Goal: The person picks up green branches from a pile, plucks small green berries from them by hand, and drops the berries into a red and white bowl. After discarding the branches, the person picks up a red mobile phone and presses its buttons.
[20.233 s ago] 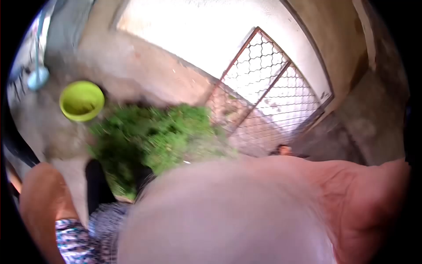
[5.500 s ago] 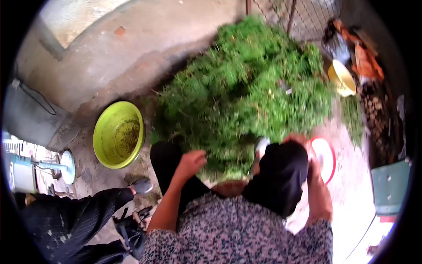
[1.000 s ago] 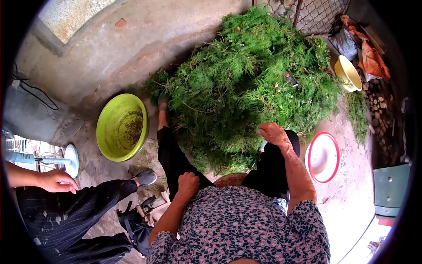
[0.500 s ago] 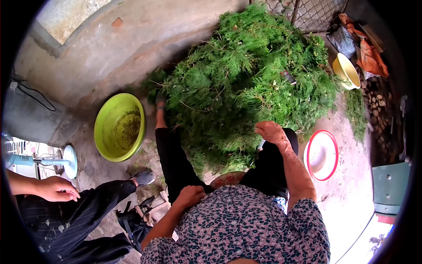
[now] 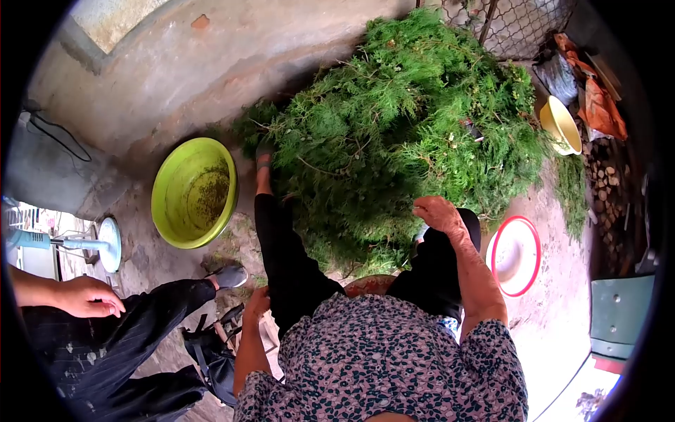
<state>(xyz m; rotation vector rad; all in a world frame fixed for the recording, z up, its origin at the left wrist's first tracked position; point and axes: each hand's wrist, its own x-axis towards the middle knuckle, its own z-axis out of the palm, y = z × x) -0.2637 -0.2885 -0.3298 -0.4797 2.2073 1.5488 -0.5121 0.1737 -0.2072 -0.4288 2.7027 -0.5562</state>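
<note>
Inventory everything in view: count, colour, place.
branch pile: 1, green, centre
big basin: 1, lime, left of pile
round basin: 1, white, red rim, right
small basin: 1, yellow, upper right
mesh: 1, dark, top right
sheeting: some, orange, upper right
firewood: many, brown, right
panel: 1, green, right edge
stand: 1, light blue, left
bag: 1, black, lower left
wall: 1, tan, top left
other person's hand: 1, bare, left
left hand: 1, bare, beside left thigh
right hand: 1, bare, by right knee

Tub [image 5: 172,193] left of branch heap [image 5: 394,133]; bowl [image 5: 560,126] right of heap, basin [image 5: 515,256] before bowl.
</note>
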